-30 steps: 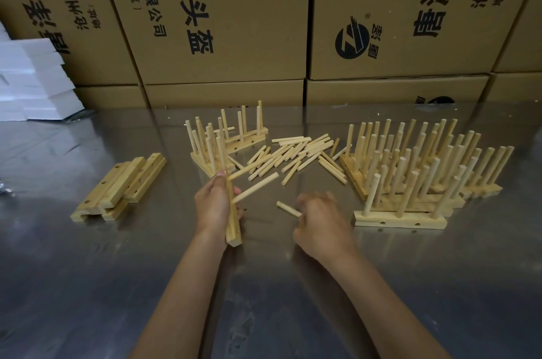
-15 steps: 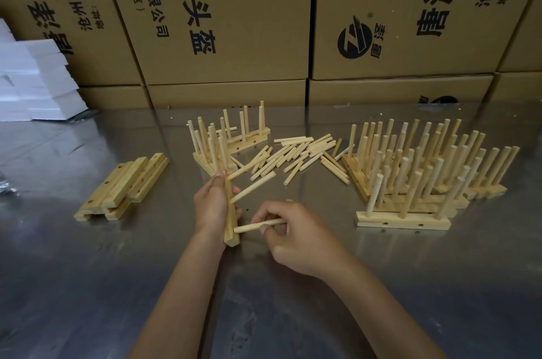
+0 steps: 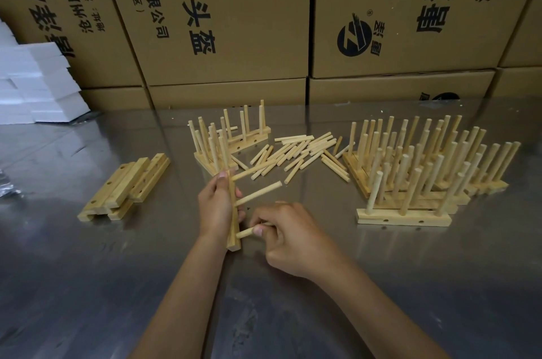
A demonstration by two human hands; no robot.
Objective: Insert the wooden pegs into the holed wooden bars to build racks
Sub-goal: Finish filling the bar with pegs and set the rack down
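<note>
My left hand grips a holed wooden bar held on end above the steel table. Two pegs stick out of the bar to the right, the middle one the longer in view. My right hand pinches a third peg, whose tip touches the bar's lower part. Loose pegs lie in a heap behind the hands. A stack of bare holed bars lies at the left.
Finished racks with upright pegs crowd the right side, one nearest the front. Two more racks stand behind my left hand. Cardboard boxes wall off the back; white foam blocks sit at far left.
My right hand picked a peg off the table, then carried it left to the lower part of the bar. The left hand kept the bar nearly still.
</note>
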